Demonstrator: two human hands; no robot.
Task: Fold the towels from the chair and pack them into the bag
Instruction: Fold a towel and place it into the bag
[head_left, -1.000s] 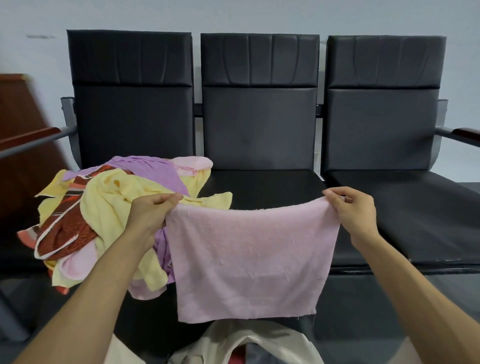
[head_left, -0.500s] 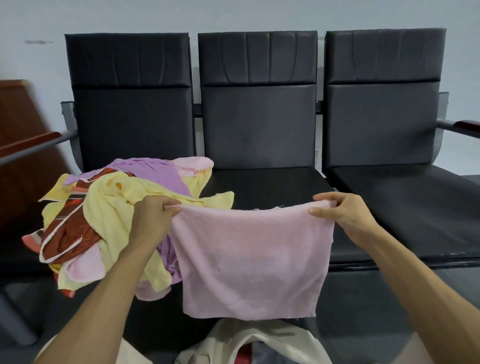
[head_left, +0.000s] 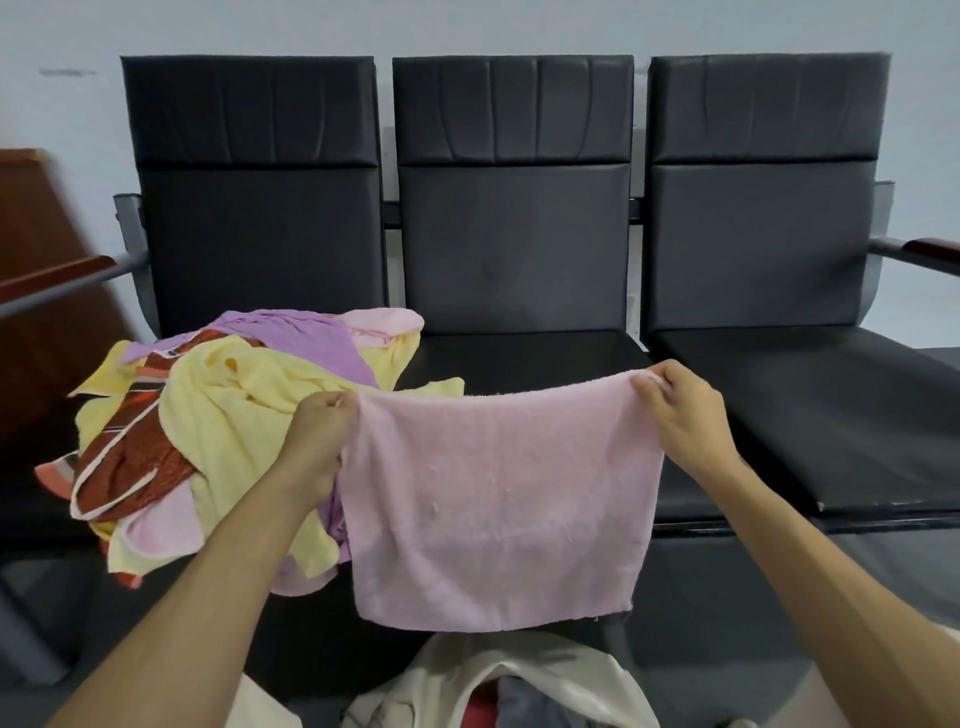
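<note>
A pink towel (head_left: 498, 499) hangs spread out in front of the middle seat. My left hand (head_left: 317, 436) pinches its upper left corner and my right hand (head_left: 680, 410) pinches its upper right corner. The top edge sags slightly between them. A loose pile of towels (head_left: 218, 415), yellow, purple, pink and red-patterned, lies on the left seat, just left of my left hand. Below the hanging towel a cream cloth bag (head_left: 519, 686) stands open at the bottom edge, with dark and red cloth showing inside.
A row of three black padded chairs (head_left: 514, 249) stands against a pale wall. Armrests stick out at the far left (head_left: 57, 280) and far right (head_left: 919, 252). A brown wooden panel (head_left: 31, 291) leans at the left.
Both hands have kept their hold on the pink towel's top corners. The towel has been raised and pulled slightly tauter, after the right hand dipped inward half a second ago.
</note>
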